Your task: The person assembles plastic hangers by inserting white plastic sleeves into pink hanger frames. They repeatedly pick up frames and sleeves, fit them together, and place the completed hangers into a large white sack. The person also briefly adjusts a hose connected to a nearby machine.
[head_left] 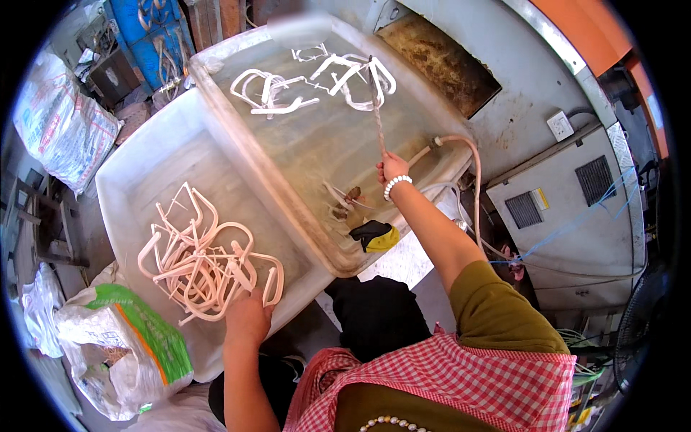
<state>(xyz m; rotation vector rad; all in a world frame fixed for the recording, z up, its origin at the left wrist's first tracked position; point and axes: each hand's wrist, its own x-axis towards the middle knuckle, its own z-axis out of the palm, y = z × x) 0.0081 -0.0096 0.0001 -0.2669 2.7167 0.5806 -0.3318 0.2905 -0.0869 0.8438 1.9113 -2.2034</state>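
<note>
Reaching across the water-filled tub (248,155), a thin stick (379,126) has its far end at white curved pieces (349,78); the right hand (393,170) is wrapped around its near end. The left hand (248,317) is at the pinkish curved pieces (201,277) in the adjoining tub (137,176); its grip cannot be told.

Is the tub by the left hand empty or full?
In between: a pile of pink pieces lies in the tub, but bare bottom shows beyond it.
</note>
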